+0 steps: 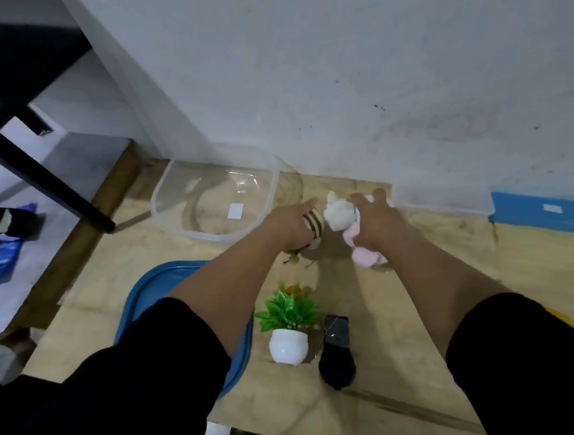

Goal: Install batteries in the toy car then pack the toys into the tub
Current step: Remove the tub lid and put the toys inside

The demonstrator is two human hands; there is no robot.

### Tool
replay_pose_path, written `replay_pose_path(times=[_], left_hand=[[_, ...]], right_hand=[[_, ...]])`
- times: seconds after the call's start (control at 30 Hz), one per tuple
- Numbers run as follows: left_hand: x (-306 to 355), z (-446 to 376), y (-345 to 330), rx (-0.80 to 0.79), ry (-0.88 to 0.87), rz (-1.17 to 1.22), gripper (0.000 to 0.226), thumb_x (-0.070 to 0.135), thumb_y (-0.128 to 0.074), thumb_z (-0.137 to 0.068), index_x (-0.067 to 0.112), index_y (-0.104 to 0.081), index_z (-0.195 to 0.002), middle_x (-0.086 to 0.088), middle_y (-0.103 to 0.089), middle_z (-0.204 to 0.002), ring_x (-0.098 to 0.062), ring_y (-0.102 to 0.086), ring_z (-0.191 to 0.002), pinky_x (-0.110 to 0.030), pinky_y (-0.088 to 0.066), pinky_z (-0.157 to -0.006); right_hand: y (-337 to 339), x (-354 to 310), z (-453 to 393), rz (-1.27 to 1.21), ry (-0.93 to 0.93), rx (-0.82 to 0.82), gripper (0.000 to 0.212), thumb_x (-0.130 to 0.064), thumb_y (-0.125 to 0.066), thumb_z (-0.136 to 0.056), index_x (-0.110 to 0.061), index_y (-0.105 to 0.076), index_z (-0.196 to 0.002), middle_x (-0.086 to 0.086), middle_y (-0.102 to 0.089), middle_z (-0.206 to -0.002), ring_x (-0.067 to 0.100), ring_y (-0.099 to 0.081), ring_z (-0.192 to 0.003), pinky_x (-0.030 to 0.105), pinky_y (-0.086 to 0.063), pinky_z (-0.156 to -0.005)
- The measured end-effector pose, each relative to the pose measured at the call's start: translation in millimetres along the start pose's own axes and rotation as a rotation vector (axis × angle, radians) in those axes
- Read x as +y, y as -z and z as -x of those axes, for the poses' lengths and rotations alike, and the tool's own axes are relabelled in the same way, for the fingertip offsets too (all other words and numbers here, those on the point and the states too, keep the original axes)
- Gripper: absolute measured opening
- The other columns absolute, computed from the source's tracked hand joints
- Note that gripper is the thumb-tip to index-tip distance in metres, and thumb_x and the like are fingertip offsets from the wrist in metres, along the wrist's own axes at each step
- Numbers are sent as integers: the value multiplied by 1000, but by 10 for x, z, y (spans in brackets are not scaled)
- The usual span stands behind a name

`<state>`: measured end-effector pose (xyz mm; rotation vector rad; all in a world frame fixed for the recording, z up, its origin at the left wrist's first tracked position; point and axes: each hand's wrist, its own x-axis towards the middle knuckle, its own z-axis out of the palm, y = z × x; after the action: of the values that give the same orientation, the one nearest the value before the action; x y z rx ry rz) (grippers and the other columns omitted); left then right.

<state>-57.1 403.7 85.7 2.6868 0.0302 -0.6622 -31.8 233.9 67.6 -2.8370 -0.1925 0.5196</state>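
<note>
The left hand point(288, 225) grips a striped toy point(314, 222), its fingers curled round the tan body with dark bands. The right hand point(375, 220) holds a plush point(342, 218) of white and pink, its fingers point(359, 199) spread and curled over the top, the pink end hanging below the palm. The two toys nearly touch between the hands, above the counter point(454, 272). Just beyond the left fingers lies the clear tub point(173, 181) against the wall, a white label on its bottom. Nearer the person than the fingers stand a potted plant point(289, 323) in a white pot and, beside it, a black car point(337, 350). Under the left forearm lies a blue lid point(137, 297). Far right of the right fingers rests a blue box point(546, 212).
</note>
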Motion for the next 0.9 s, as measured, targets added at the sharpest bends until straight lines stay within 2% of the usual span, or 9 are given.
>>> replay_pose_path(times=[0.07, 0.13, 0.2, 0.37, 0.43, 0.53, 0.7, 0.8, 0.9], left_hand=[[-58, -1, 235, 100, 4, 40, 70, 29, -49, -92, 35, -10, -150, -11, -42, -145, -29, -43, -129, -28, -36, -102], [-181, 10, 455, 167, 27, 62, 77, 30, -53, -88, 38, -6, -149, -13, -46, -140, -30, -47, -123, -31, -40, -97], [-390, 21, 664, 231, 67, 59, 83, 31, -57, -87, 35, -3, -150, -14, -49, -134, -31, -49, -120, -35, -42, -95], [-1038, -18, 962, 379, 155, 63, 82, 33, -58, -84, 27, -10, -151, -15, -51, -127, -32, -50, -116, -37, -46, -94], [-1315, -116, 983, 383, 157, 72, 79, 32, -55, -85, 23, -12, -151, -17, -51, -128, -33, -49, -117, -36, -45, -94], [-1665, -310, 956, 366, 148, 75, 76, 34, -52, -85, 21, -14, -150, -21, -46, -134, -35, -43, -125, -38, -40, -102], [-1987, -546, 801, 317, 118, -106, 68, 36, -52, -89, 24, -20, -148, -20, -33, -146, -36, -32, -133, -39, -31, -107], [-2033, -632, 716, 330, 41, -216, 62, 36, -44, -94, 23, -18, -149, -19, -30, -148, -33, -23, -138, -41, -25, -110], [-2071, -700, 675, 363, -5, -270, 56, 31, -36, -98, 22, -17, -149, -15, -28, -149, -30, -23, -138, -40, -25, -108]], right_hand=[[200, -168, -88, -12, 11, 63, 71, -25, -66, -74, -28, -30, -136, 14, -22, -136, 40, -54, -97, 36, -46, -83], [355, -384, -169, -45, 43, 118, 66, -24, -65, -74, -29, -34, -132, 14, -23, -133, 36, -50, -83, 37, -47, -78], [434, -668, -258, -66, 88, 148, 63, -23, -64, -77, -29, -34, -132, 13, -22, -134, 32, -44, -80, 34, -45, -74], [381, -1437, -471, -90, 147, 182, 63, -23, -64, -81, -26, -34, -135, 13, -21, -138, 39, -55, -95, 30, -39, -74], [301, -1704, -592, -89, 143, 191, 61, -23, -62, -81, -25, -34, -135, 13, -21, -138, 40, -55, -95, 31, -40, -74], [112, -1988, -759, -97, 84, 151, 61, -24, -62, -83, -25, -32, -136, 13, -20, -139, 40, -54, -98, 31, -38, -75], [-249, -2144, -942, 99, 121, 167, 63, -26, -62, -83, -23, -31, -138, 16, -16, -147, 38, -57, -96, 36, -45, -82], [-439, -2122, -1049, 181, 121, 155, 66, -30, -61, -84, -24, -28, -140, 15, -7, -153, 37, -51, -112, 36, -43, -89], [-647, -2057, -1051, 79, 168, 155, 65, -26, -60, -87, -21, -29, -143, 19, -4, -155, 39, -42, -127, 37, -45, -91]])
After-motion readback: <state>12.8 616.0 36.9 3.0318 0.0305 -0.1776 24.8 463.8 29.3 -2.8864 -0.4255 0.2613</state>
